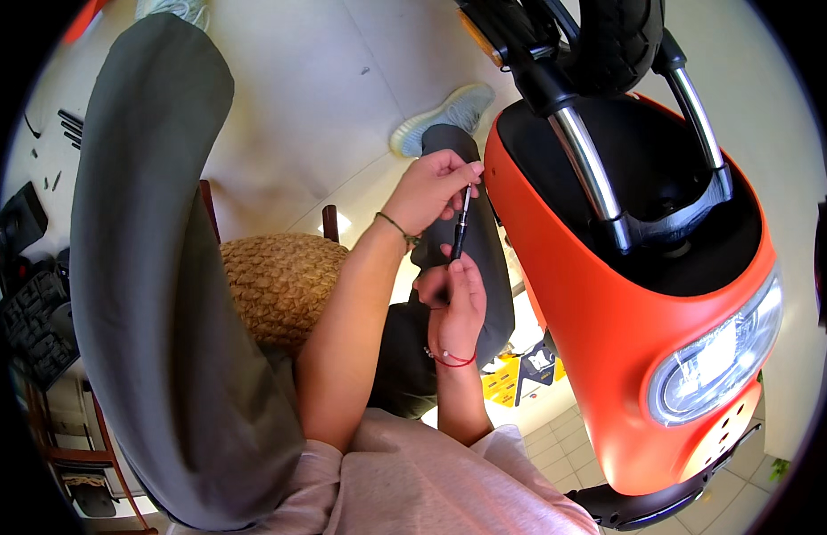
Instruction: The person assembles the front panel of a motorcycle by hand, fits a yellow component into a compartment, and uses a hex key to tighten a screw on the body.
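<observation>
A slim screwdriver [464, 218] with a black handle and a silver shaft stands nearly upright between my two hands. Its handle is gripped in the fingers of my right hand [458, 299], the lower one, with red string at the wrist. My left hand [431, 192], wearing a green cord bracelet, pinches around the tip end of the shaft. Whether a small bit or screw sits between those fingertips is hidden. Just right of both hands is the orange front body [556, 259] of a scooter, which the screwdriver does not touch.
A silver-tubed fork [584, 160], a black tire [620, 40] and a clear headlight [721, 357] belong to the scooter. My grey-trousered leg [150, 267] fills the left, beside a woven seat [284, 285]. A black tool case [39, 325] and loose small parts lie at far left.
</observation>
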The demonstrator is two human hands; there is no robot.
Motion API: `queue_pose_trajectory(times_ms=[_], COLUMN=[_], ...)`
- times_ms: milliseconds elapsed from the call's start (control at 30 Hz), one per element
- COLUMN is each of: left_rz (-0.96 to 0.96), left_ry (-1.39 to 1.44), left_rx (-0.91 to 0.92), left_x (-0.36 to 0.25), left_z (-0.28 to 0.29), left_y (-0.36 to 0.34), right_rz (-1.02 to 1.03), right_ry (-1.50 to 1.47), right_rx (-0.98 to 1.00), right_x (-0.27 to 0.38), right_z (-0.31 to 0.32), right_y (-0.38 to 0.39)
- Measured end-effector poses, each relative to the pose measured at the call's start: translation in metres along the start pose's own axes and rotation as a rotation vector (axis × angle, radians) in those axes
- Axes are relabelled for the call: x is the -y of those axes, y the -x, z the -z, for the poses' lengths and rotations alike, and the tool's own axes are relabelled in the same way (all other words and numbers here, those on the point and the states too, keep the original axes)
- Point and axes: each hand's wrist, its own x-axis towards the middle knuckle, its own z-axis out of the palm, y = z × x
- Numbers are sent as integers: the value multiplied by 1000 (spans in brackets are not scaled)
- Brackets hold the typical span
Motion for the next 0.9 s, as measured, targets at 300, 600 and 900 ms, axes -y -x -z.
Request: queue_pose_trajectory(times_ms=[300, 600, 900], left_rz=[-167, -278, -432], left_ry=[-429, -841, -990], left_rx=[-80, -260, -385], left_x=[16, 1, 14], left_z=[-13, -27, -31], left_y=[-5, 7, -1], right_rz=[-89, -81, -134], right_ry=[-435, -554, -487], right_rx=[47, 109, 99], right_x=[-57, -74, -67], right_z=[-19, -35, -41], right_y=[-35, -81, -94])
